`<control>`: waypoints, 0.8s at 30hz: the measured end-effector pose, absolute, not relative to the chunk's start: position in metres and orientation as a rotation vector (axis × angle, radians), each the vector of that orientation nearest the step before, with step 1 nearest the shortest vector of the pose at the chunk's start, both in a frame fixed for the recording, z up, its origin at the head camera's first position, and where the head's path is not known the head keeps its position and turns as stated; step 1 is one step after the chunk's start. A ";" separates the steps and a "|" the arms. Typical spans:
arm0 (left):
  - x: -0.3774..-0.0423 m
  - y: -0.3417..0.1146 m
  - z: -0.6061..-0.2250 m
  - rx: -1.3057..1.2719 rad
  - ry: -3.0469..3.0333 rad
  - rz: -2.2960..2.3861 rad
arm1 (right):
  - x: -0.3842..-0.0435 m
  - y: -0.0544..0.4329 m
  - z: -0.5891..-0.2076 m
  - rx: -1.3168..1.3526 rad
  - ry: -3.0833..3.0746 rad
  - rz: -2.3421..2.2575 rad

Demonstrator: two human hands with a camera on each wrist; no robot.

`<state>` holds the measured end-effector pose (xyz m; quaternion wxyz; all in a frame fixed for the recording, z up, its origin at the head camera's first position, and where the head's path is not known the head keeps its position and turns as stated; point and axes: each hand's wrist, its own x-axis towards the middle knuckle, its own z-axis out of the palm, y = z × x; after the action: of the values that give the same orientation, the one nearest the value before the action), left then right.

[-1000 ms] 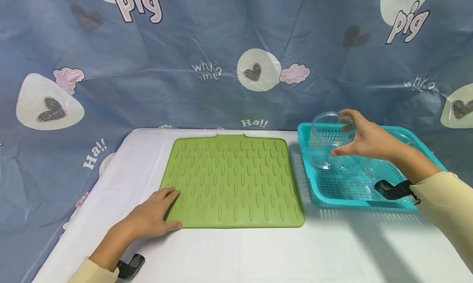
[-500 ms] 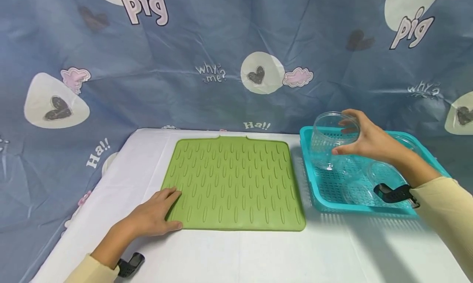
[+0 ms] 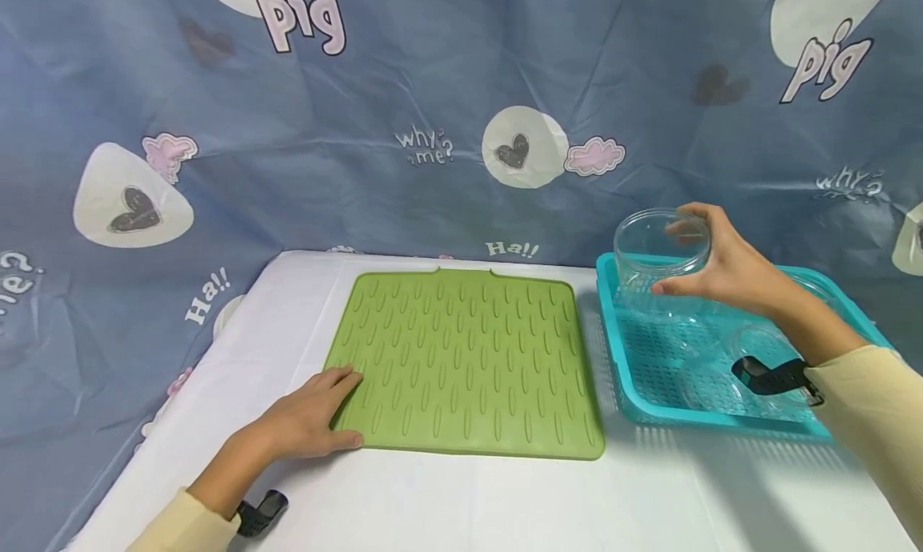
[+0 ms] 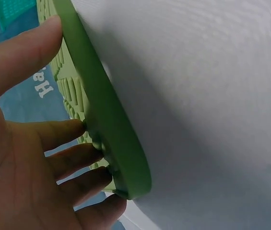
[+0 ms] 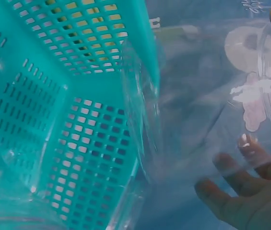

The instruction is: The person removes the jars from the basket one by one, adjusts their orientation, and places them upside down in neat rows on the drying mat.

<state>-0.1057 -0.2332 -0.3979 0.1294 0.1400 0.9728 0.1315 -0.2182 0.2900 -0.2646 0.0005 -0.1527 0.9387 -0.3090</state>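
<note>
My right hand (image 3: 739,271) grips a clear jar (image 3: 638,284) near its rim, thumb on the near side and fingers on the far side. The jar is upright, raised over the back left part of a turquoise basket (image 3: 617,340). In the right wrist view, the see-through jar (image 5: 193,105) overlaps the basket's wall (image 5: 92,86). My left hand (image 3: 306,416) rests at the front left corner of a green ridged mat (image 3: 461,368). The left wrist view has its relaxed, spread fingertips touching the mat's edge (image 4: 106,105).
More clear containers (image 3: 710,380) lie inside the basket. The mat and basket stand side by side on a white tablecloth (image 3: 534,504). Behind them hangs a blue printed curtain (image 3: 360,191).
My right hand has lifted the jar slightly higher over the basket. The head view has shifted a little. My left hand stays at the mat's corner.
</note>
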 end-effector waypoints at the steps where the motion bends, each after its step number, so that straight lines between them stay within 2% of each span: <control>1: -0.105 -0.233 -0.398 0.406 2.824 0.380 | -0.218 0.290 -0.264 -0.470 2.952 -0.967; 24: -0.107 -0.231 -0.397 0.374 2.804 0.377 | -0.222 0.276 -0.254 -0.524 3.033 -0.876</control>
<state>-0.1067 -0.2306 -0.3968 0.1436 0.1299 0.9723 0.1306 -0.2223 0.2763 -0.2544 -0.0293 -0.1638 0.9473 -0.2737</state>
